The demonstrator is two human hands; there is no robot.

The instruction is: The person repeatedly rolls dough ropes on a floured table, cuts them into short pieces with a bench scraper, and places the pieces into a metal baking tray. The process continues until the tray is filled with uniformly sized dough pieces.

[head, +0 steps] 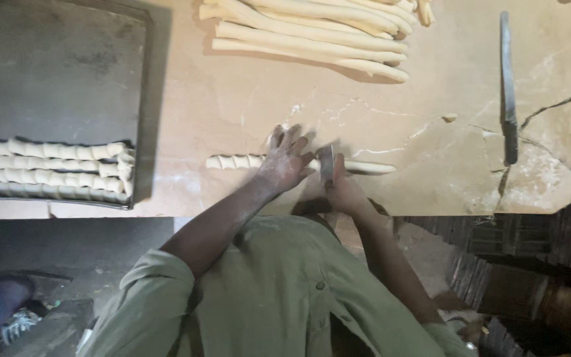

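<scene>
- Head view, the only one I have: I take the dough rope (365, 167) as my landmark. It lies on the table (232, 99) near its front edge, long axis running left to right.
- Left hand (285, 162) lies flat on the rope's middle, fingers spread wide, pressing and gripping nothing; the rope's left end (236, 161), already notched into segments, sticks out beyond it.
- Right hand (343, 192) sits just right of the left one, closed around a small flat cutter (326, 163) that stands across the rope, touching it. This hand is nearer the smooth, uncut stretch, which runs on to the right.
- Far behind the rope, a heap of long smooth ropes (312, 33) lies roughly parallel to it.
- Well left of it, a dark metal tray (61, 66) holds rows of segmented ropes (47, 168).
- Well right of it, a long knife (508, 86) lies front to back.
- Dough looks pale, soft and matte; the tabletop is floury, cracked stone.
</scene>
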